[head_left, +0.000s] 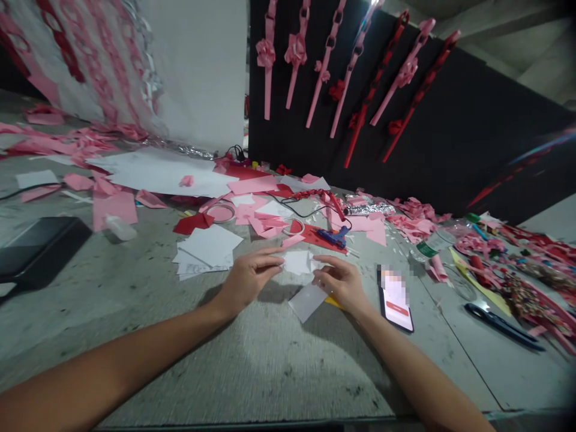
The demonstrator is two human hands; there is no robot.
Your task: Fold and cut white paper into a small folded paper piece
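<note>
Both my hands meet over a small folded piece of white paper [297,261] above the grey floor. My left hand [249,277] pinches its left edge with fingers closed. My right hand [342,282] grips its right side, fingers curled. Under my right hand lies another white paper piece [306,301] on the floor, with a bit of yellow paper [333,302] beside it.
A phone [396,298] lies right of my right hand, black scissors [501,324] further right. A blue glue gun [333,236], a stack of white sheets [207,249] and pink and red paper scraps [265,219] lie beyond. A dark flat device [38,246] sits left. Paper chains hang on a black board [450,132].
</note>
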